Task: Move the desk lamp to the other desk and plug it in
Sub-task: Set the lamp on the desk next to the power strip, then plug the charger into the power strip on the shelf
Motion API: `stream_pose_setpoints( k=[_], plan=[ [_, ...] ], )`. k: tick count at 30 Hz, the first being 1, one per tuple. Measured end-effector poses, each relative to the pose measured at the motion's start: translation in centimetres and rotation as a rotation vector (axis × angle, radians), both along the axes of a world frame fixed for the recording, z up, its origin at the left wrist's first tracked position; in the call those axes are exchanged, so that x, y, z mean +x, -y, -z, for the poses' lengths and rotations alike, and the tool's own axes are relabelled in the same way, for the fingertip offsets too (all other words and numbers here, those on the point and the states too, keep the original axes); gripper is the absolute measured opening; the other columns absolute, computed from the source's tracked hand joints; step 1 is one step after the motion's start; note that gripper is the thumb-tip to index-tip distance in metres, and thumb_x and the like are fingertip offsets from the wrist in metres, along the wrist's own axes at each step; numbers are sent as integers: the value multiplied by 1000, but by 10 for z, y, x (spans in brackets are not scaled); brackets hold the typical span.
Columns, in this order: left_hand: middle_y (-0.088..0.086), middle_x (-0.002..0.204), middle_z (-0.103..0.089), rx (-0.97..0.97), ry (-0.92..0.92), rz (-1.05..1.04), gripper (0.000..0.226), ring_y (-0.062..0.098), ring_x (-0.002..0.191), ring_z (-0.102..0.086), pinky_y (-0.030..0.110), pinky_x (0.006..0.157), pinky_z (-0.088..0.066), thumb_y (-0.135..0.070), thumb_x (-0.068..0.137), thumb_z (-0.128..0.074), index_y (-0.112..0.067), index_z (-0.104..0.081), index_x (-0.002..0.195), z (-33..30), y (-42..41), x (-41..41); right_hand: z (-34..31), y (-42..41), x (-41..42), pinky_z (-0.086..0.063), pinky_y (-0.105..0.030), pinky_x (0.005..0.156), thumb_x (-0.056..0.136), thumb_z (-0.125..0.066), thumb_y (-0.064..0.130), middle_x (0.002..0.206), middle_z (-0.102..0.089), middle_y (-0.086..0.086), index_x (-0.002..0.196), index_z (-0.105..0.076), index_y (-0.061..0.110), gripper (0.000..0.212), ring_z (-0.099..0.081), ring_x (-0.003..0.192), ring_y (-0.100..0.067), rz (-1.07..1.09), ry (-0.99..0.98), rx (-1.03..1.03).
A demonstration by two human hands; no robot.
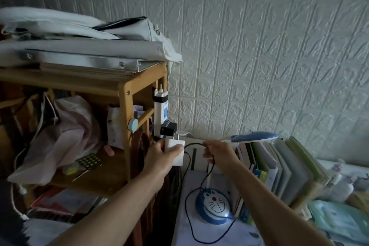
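Observation:
A blue desk lamp with a cartoon cat face on its base stands on the white desk, its blue head raised above a row of books. My left hand grips the white plug adapter, whose two prongs point up toward the white power strip taped upright to the wooden shelf post. The prongs sit just below the strip, beside a black plug that is in it. My right hand pinches the lamp's black cable close to the adapter. The cable loops down over the desk.
A wooden shelf unit on the left carries folded white bags on top, with a pink plastic bag and clutter inside. A row of books stands on the right against the embossed white wall. Bottles and packets lie at the far right.

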State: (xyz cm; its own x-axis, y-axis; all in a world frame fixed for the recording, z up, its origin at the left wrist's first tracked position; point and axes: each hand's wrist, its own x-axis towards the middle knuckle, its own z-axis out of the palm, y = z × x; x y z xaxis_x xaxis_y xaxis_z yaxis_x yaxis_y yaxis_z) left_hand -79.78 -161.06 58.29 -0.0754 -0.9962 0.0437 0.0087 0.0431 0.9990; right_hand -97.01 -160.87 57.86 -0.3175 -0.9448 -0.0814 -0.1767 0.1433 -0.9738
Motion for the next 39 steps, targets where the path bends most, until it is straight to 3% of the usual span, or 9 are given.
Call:
stream_pose_setpoints(
  k=[3,6,10,13,16,23,31,33,39],
  plan=[
    [-4,80,-64,-27,-9,-15,11,11,73,-60,22,56,-45,-21,82,-70,-27,-61,84,-8,5,-5,-9,-6,8,-35,-16,54,94,-41,0,101,-61,-28,123,-52,-7,32,-58,86,-35,-94,-44,-8],
    [0,85,-68,-60,9,-39,12,11,74,-62,22,60,-49,-23,80,-71,-22,-65,90,-15,10,-11,-23,-10,16,-39,-21,69,92,-49,4,126,-55,-30,125,-52,-5,34,-49,120,-43,-147,-54,-91],
    [2,92,-66,-50,20,-135,31,17,81,-63,30,70,-55,-26,76,-75,-18,-65,104,-25,18,-26,-42,-12,23,-44,-30,80,89,-56,14,110,-66,-13,116,-60,8,28,-61,101,-26,-237,11,-112],
    [-5,77,-63,-51,-34,-200,22,7,66,-56,11,45,-46,-22,77,-75,-17,-63,96,-32,26,-40,-47,-6,19,-43,-24,67,85,-57,-1,98,-63,-14,115,-57,0,30,-58,83,-22,-307,-14,-104],
    [-4,73,-61,-48,-104,-268,20,9,59,-56,11,31,-40,-18,78,-73,-12,-63,94,-38,31,-53,-44,3,11,-51,-24,67,84,-59,-4,93,-65,-20,108,-56,-6,24,-63,77,-26,-322,-22,-141],
    [1,94,-64,-45,53,-353,27,16,79,-59,24,61,-46,-25,82,-68,-15,-64,106,-43,44,-66,-40,36,-2,-46,-21,45,93,-52,12,72,-62,-8,99,-50,0,13,-59,56,-16,-317,-7,-170],
    [-1,96,-65,-24,169,-439,34,18,93,-61,30,80,-50,-12,77,-73,-16,-60,109,-35,55,-51,-52,78,1,-37,-18,52,86,-60,24,87,-61,-2,107,-61,12,24,-55,74,-15,-178,-596,-286],
    [-2,94,-65,-47,200,-444,33,17,97,-61,32,87,-49,-11,77,-73,-16,-61,107,-34,58,-47,-56,84,6,-41,-22,59,85,-61,25,95,-64,-5,108,-62,13,26,-53,77,-15,-148,-670,-302],
    [-7,99,-60,-149,348,-491,39,11,95,-57,24,77,-45,-10,77,-72,-19,-59,112,-34,66,-39,-62,95,18,-45,-31,74,86,-60,26,106,-67,-13,109,-61,12,27,-61,93,-28,-187,-729,-272]
  ],
)
